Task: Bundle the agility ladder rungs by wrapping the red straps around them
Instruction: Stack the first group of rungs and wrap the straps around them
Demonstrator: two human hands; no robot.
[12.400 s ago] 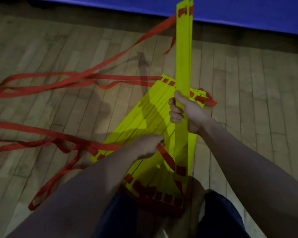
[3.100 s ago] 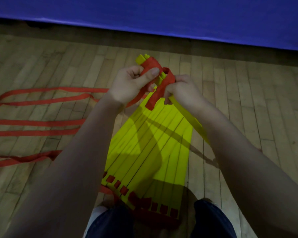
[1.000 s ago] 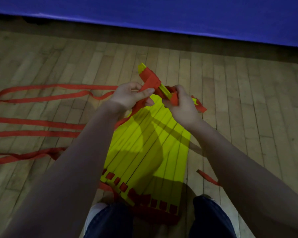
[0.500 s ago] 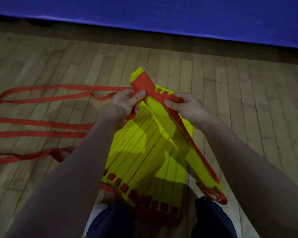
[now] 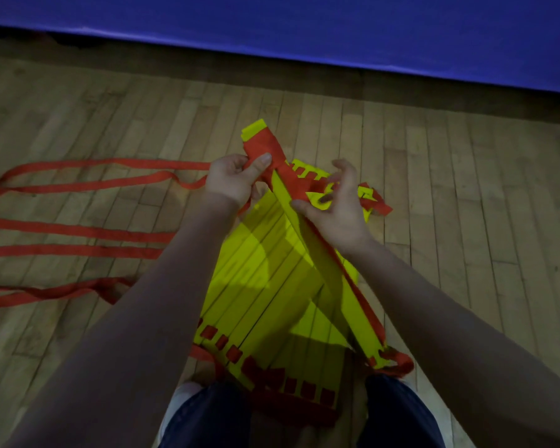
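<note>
Fingers [image 5: 238, 165] of the left hand [image 5: 232, 184] are curled in, thumb pressed flat, pinching a turn of red webbing strap [image 5: 262, 145] against the far tip of a raised stack of rungs [image 5: 358, 321].

Closest to the person, two knees in dark trousers [image 5: 207, 418] frame the near ends of the flat yellow plastic rungs [image 5: 253, 286]. These lie side by side on the wooden plank floor [image 5: 466, 237] and fan out away from the body, with a row of red strap tabs showing through their slots. The raised stack slants across the right side of that fan. Its low end sits just beside the right knee with a red loop hanging off it, and its high end is lifted toward the left hand.

To the right of the rungs the boards are bare and there is plenty of room to swing an arm. To the left the floor is crossed by several long loose lengths of strap [image 5: 78, 231] running out of sight.

Further out, the right hand [image 5: 337, 218] sits over the upper part of the stack, close to the left hand but apart from it. Its thumb tip lies on the red strap that runs along the stack. Two fingers stand up loosely splayed and one is bent down among the strap ends. From where I stand I cannot tell whether it grips anything. A crumpled strap end pokes out just beyond that hand.

Beyond the rung tips is more open floor, then a dark strip at the foot of a blue wall [image 5: 304, 30].
</note>
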